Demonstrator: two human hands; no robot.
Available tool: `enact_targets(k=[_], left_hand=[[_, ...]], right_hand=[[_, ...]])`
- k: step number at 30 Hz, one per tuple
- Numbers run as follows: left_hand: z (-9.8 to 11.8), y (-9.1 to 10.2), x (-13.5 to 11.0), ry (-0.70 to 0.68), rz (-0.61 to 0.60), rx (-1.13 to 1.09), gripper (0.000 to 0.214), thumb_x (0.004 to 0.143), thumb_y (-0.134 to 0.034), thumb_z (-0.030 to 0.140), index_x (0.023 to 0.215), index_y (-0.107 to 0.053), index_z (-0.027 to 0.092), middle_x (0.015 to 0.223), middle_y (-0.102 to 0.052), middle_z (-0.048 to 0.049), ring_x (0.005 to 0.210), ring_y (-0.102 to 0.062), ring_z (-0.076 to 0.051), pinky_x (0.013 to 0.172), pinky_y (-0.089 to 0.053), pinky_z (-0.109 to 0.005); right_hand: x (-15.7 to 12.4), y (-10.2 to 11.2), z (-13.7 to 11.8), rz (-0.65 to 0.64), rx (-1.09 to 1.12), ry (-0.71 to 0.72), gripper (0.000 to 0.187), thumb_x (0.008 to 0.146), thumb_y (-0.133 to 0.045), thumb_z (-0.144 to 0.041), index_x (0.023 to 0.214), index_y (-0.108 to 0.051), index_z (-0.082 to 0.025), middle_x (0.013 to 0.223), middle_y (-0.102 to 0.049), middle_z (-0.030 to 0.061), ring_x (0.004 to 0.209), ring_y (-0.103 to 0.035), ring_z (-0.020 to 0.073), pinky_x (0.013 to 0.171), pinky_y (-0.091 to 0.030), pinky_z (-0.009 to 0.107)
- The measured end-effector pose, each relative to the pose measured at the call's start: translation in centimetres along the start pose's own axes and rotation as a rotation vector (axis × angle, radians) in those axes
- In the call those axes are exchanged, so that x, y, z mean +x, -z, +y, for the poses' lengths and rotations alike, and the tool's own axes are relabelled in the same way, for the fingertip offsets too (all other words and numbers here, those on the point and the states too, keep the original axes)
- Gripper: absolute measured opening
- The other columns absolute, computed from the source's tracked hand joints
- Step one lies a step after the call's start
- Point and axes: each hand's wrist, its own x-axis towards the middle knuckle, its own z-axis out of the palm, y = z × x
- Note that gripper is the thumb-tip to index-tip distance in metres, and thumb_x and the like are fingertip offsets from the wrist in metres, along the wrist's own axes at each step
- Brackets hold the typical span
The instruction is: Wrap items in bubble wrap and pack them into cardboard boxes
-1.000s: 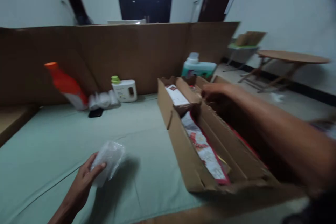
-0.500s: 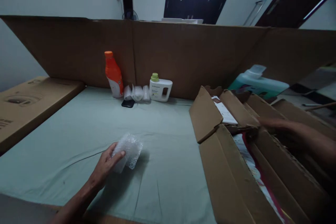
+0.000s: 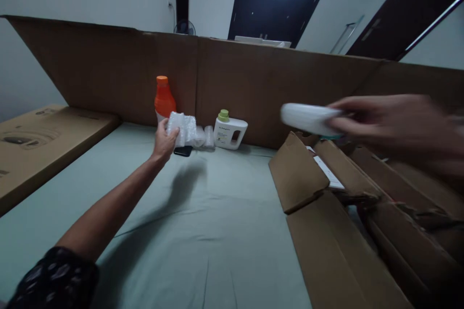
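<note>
My left hand [image 3: 166, 142] is closed on a folded piece of bubble wrap [image 3: 181, 128], held up in front of the orange bottle [image 3: 165, 99]. Motion smears my right hand [image 3: 384, 118], which grips a white rounded, elongated object [image 3: 308, 117] above the open cardboard box [image 3: 300, 174]; its exact kind is blurred. Just behind the bubble wrap are clear wrapped rolls [image 3: 209, 138], partly covered, and a black phone-like object [image 3: 183, 151]. A white jug with a green cap [image 3: 226, 134] stands to their right.
A flat cardboard carton [image 3: 54, 128] lies along the left side of the green cloth [image 3: 232, 212]. Tall cardboard [image 3: 253, 77] walls off the back. The box's flaps stick up at the right, with a white printed item [image 3: 329, 172] inside.
My left hand has moved forward and up with the bubble wrap, towards the orange bottle. My right hand has come up out of the box with the white object. The view has shifted slightly.
</note>
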Motion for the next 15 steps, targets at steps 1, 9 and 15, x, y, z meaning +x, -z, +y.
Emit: enact_targets(k=[1, 9, 15], left_hand=[[-0.3, -1.5, 1.5, -0.010, -0.001, 0.027, 0.058, 0.085, -0.055, 0.027, 0.139, -0.044, 0.010, 0.135, -0.061, -0.0185, 0.120, -0.062, -0.026, 0.104, -0.048, -0.038], [-4.5, -7.3, 3.6, -0.148, -0.161, 0.351, 0.068, 0.088, -0.058, 0.020, 0.153, -0.038, 0.015, 0.168, -0.021, -0.0197, 0.156, -0.019, -0.035, 0.125, -0.016, -0.053], [-7.2, -6.3, 4.9, -0.234, -0.441, 0.521, 0.036, 0.084, -0.057, 0.011, 0.117, -0.071, 0.019, 0.159, -0.044, -0.0126, 0.153, -0.030, -0.030, 0.126, -0.017, -0.050]], right_hand=[[2.0, -1.8, -3.5, -0.042, -0.045, 0.019, 0.020, 0.093, -0.058, -0.032, 0.103, -0.073, -0.024, 0.090, -0.075, 0.0058, 0.072, -0.067, 0.0201, 0.063, -0.047, 0.032], [12.0, -19.1, -22.1, -0.410, -0.141, 0.298, 0.037, 0.094, -0.041, -0.009, 0.120, -0.066, -0.004, 0.122, -0.067, 0.0281, 0.112, -0.066, 0.0325, 0.093, -0.043, 0.041], [12.0, -23.1, -23.1, -0.645, -0.071, 0.388, 0.045, 0.090, -0.061, -0.026, 0.130, -0.060, -0.005, 0.129, -0.066, 0.0257, 0.115, -0.064, 0.0330, 0.089, -0.048, 0.037]])
